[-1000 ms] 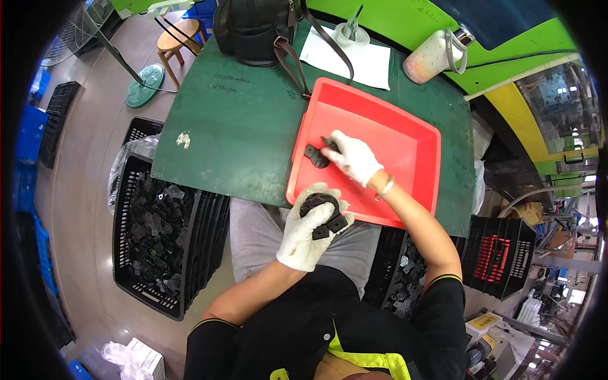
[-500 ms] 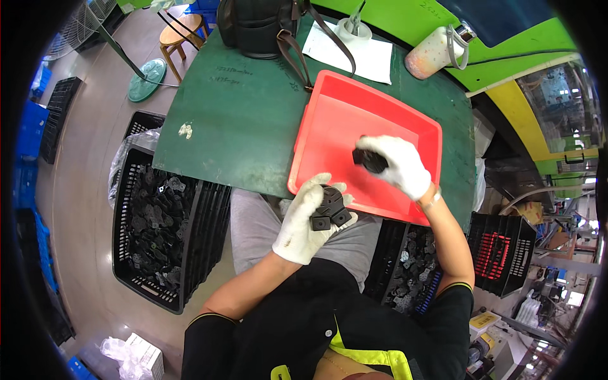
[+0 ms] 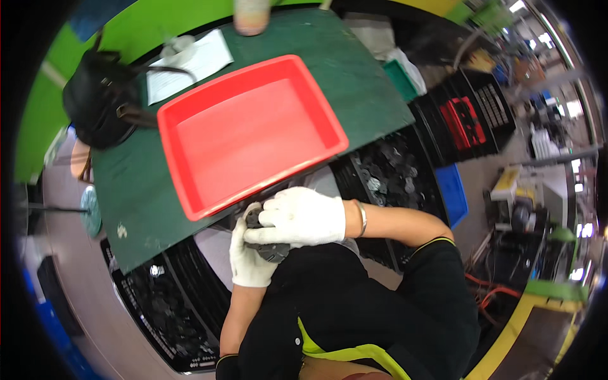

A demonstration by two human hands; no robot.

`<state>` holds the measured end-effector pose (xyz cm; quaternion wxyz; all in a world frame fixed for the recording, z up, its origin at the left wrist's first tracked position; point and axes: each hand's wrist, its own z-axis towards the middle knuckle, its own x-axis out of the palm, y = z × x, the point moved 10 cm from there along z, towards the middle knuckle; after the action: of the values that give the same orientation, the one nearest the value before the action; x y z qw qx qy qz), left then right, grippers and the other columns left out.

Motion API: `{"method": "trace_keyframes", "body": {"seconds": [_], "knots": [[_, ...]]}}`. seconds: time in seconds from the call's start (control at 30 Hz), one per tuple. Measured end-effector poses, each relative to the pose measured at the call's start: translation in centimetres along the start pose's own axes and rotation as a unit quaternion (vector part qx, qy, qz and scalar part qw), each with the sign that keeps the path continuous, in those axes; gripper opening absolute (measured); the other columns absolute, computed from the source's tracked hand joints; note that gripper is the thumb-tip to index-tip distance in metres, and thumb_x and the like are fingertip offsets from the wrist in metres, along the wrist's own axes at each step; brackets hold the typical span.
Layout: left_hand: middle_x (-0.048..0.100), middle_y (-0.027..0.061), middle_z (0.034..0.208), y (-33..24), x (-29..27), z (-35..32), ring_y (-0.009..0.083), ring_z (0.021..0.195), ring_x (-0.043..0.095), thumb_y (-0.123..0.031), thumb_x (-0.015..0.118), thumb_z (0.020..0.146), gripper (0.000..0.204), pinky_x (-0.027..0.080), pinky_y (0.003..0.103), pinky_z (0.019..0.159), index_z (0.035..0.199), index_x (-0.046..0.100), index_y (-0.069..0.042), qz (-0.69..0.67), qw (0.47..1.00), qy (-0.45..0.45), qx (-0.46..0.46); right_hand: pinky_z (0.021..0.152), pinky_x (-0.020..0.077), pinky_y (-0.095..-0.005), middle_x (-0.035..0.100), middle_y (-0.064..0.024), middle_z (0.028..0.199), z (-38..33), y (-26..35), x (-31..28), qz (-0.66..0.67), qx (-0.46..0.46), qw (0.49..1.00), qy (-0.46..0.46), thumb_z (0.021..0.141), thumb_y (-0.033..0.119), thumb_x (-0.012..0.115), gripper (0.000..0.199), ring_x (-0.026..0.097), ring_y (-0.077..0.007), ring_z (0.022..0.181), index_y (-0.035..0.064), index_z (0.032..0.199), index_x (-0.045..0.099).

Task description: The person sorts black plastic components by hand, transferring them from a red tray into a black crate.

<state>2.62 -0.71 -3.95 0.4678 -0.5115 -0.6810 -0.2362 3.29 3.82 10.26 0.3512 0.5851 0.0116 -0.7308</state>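
Note:
Both my hands wear white gloves and meet over my lap, at the near edge of the red tray (image 3: 253,139). My left hand (image 3: 250,263) is curled from below around small black moulded parts (image 3: 273,253), which look like plastic. Over the top lies my right hand (image 3: 304,218), its fingers closed against the same parts and hiding most of them. How many there are cannot be made out. Nothing lies inside the tray, which rests on the green table (image 3: 142,209).
Black crates of dark parts stand at the left (image 3: 168,310) and right (image 3: 396,168) of my legs. A black bag (image 3: 104,95), a white paper (image 3: 209,57) and a pale bottle (image 3: 251,16) sit on the table. Farther right are stacked black crates (image 3: 437,120) and a blue bin (image 3: 451,193).
My view has swung to the right. My right hand has come back from over the tray to my left hand, where it now presses on the black parts.

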Motion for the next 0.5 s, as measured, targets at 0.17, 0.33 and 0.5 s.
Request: {"method": "trace_keyframes", "body": {"seconds": [0.17, 0.33, 0.5], "knots": [[0.060, 0.0095, 0.115, 2.5, -0.7, -0.1, 0.0281, 0.107, 0.058, -0.036, 0.062, 0.085, 0.042, 0.051, 0.052, 0.082, 0.121, 0.053, -0.016, -0.010, 0.998, 0.013, -0.057, 0.073, 0.0496, -0.0364, 0.063, -0.0119, 0.087, -12.1, -5.3, -0.4, 0.105, 0.354, 0.915, -0.163, 0.079, 0.021, 0.065, 0.023, 0.062, -0.0306, 0.082, 0.0076, 0.098, 0.063], [0.058, 0.0086, 0.119, 4.4, -0.8, 0.2, 0.0283, 0.107, 0.056, -0.035, 0.062, 0.086, 0.040, 0.048, 0.050, 0.086, 0.120, 0.054, -0.015, -0.014, 0.998, 0.024, -0.064, 0.073, 0.0499, -0.0427, 0.064, -0.0201, 0.088, -35.6, -12.3, 3.5, -0.068, 0.713, 0.671, -0.192, 0.079, 0.036, 0.066, 0.040, 0.063, -0.0370, 0.083, 0.0039, 0.101, 0.061], [0.056, 0.0109, 0.116, 5.2, 0.3, 0.9, 0.0308, 0.103, 0.058, -0.031, 0.062, 0.086, 0.039, 0.051, 0.053, 0.084, 0.119, 0.051, -0.013, 0.000, 0.997, 0.058, -0.051, 0.089, 0.0456, -0.0414, 0.052, -0.0220, 0.118, -40.8, -13.9, 2.8, -0.260, 0.723, 0.639, -0.019, 0.076, 0.031, 0.070, 0.063, 0.053, -0.0402, 0.106, 0.0009, 0.126, 0.045]]}}
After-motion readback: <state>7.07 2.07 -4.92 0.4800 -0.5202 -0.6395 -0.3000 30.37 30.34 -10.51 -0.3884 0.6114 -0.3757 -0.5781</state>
